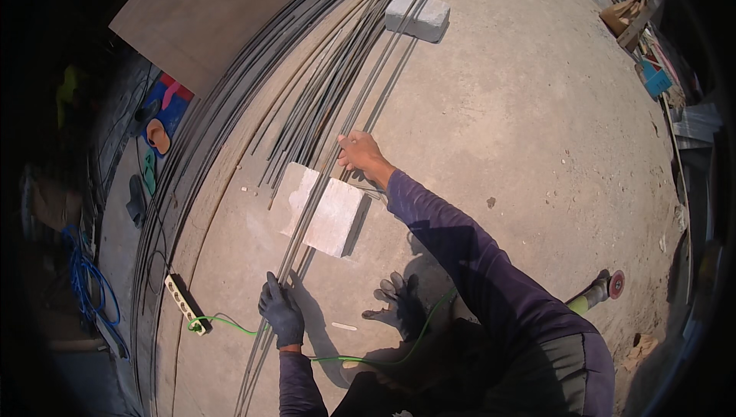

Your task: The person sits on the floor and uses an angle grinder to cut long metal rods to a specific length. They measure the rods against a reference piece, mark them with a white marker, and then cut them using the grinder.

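My left hand, in a dark glove, grips a few long thin metal rods low in the view. My bare right hand has its fingers curled on the same rods higher up. The rods cross a pale block just below my right hand and a grey block at the top. Left of them lie more rods in long bundles. A loose dark glove lies on the concrete beside my legs.
An angle grinder lies at my right on the concrete floor. A power strip with a green cord and a blue coiled hose lie at left, with sandals and a plywood board. Clutter lines the right edge.
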Motion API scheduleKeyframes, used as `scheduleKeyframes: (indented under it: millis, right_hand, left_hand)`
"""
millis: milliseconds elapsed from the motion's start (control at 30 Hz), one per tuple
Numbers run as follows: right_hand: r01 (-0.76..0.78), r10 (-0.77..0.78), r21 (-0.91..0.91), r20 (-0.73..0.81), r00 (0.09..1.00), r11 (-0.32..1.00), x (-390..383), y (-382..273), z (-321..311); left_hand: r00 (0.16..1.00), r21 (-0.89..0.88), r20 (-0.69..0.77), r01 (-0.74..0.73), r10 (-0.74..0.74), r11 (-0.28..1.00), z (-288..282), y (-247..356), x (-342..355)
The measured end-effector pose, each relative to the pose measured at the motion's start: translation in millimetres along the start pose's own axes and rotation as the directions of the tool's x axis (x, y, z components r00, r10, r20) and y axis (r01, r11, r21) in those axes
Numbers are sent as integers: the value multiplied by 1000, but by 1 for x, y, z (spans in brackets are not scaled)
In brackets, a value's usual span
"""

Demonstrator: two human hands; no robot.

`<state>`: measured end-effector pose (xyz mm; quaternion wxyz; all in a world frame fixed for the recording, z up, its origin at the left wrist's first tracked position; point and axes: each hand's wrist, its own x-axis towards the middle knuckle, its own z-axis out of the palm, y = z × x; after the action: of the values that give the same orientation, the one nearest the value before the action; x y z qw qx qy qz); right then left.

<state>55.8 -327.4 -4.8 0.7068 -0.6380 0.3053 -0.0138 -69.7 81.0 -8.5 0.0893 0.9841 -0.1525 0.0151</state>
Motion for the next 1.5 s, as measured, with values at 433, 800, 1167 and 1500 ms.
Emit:
scheduleKeyframes:
  millis: [433,800,1167,1500]
  right_hand:
    - [34,-33,-17,20,999,999,2,0,1]
    - [22,-22,-14,12,1000,1000,0,-1,1]
    - [13,-13,-27,22,1000,1000,-1,-2,1]
    - [19,-18,-48,15,1000,999,0,-1,1]
  left_hand:
    - [999,8,-32,-10,10,1000,4,-2,-3]
    - [1000,-11,-27,7,-7,1000,4,-2,-3]
    - [999,-1,-35,-9,9,1000,3,-1,-3]
    - [999,6,-35,-9,9,1000,3,-1,-3]
